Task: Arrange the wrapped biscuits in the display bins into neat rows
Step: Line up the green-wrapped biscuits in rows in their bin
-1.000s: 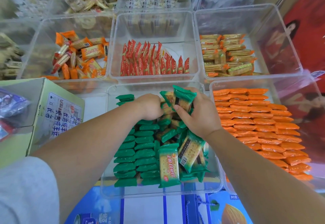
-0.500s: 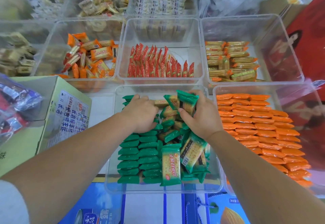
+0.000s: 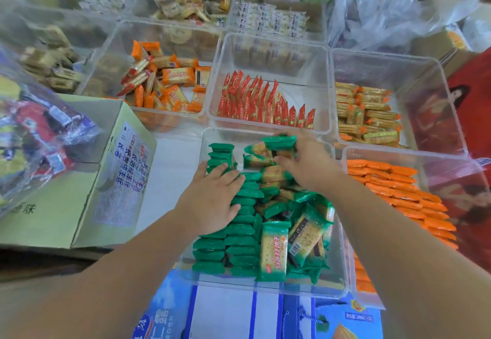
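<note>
A clear plastic bin (image 3: 268, 289) in front of me holds green-wrapped biscuits. On its left side they stand on edge in two neat rows (image 3: 240, 243); on the right they lie in a loose heap (image 3: 305, 221). My left hand (image 3: 212, 200) lies flat with straight fingers on top of the neat rows. My right hand (image 3: 305, 162) is at the far end of the heap, its fingers curled round a small bunch of green packs (image 3: 276, 146) lifted above the pile.
Around it are more clear bins: orange packs in rows (image 3: 403, 187) to the right, red packs (image 3: 263, 102) behind, loose orange packs (image 3: 167, 83) back left, yellow-orange packs (image 3: 369, 112) back right. A green cardboard box (image 3: 87, 179) stands left. A blue carton (image 3: 239, 317) lies below.
My left hand has let go of the lifted bunch and moved back to lie flat on the neat rows. My right hand still holds packs at the far end. The view tilted up.
</note>
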`<action>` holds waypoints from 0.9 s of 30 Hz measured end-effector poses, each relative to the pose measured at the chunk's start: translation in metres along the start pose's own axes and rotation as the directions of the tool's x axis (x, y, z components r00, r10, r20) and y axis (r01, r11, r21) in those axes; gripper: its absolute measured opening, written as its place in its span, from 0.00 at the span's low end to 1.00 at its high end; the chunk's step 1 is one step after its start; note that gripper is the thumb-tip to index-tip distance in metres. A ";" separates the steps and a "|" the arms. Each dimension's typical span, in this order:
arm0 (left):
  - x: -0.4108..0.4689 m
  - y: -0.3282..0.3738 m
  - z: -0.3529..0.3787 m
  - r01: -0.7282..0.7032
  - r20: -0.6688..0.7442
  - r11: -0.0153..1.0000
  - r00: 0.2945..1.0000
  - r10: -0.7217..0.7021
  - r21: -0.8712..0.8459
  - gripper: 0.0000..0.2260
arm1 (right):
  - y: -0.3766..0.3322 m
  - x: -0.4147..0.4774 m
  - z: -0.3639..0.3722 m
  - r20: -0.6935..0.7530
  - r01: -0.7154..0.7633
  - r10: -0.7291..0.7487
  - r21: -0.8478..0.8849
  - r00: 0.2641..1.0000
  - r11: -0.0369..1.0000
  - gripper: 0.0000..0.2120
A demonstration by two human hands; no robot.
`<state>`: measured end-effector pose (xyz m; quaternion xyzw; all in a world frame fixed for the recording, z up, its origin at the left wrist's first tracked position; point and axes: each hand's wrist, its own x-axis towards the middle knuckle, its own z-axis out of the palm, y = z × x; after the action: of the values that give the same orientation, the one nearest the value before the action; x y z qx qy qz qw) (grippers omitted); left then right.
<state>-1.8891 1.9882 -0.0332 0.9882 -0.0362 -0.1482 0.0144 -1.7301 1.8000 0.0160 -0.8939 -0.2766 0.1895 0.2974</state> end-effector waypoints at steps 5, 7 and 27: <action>-0.003 0.002 0.000 0.016 -0.077 1.000 0.997 -0.018 -0.020 0.31 | -0.031 0.024 0.017 0.175 0.144 -0.097 -0.277 0.980 0.950 0.24; -0.005 0.003 -0.001 0.024 -0.107 1.000 0.994 -0.026 -0.014 0.31 | -0.037 0.029 0.026 0.242 0.199 -0.106 -0.400 0.965 0.895 0.25; 0.002 0.001 0.012 0.013 -0.050 0.999 0.999 -0.010 0.045 0.43 | -0.024 0.033 -0.004 0.036 -0.113 0.107 0.321 0.994 0.940 0.13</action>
<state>-1.8906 1.9870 -0.0450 0.9919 -0.0334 -0.1226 -0.0078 -1.7118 1.8349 0.0284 -0.8455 -0.1942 0.2564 0.4263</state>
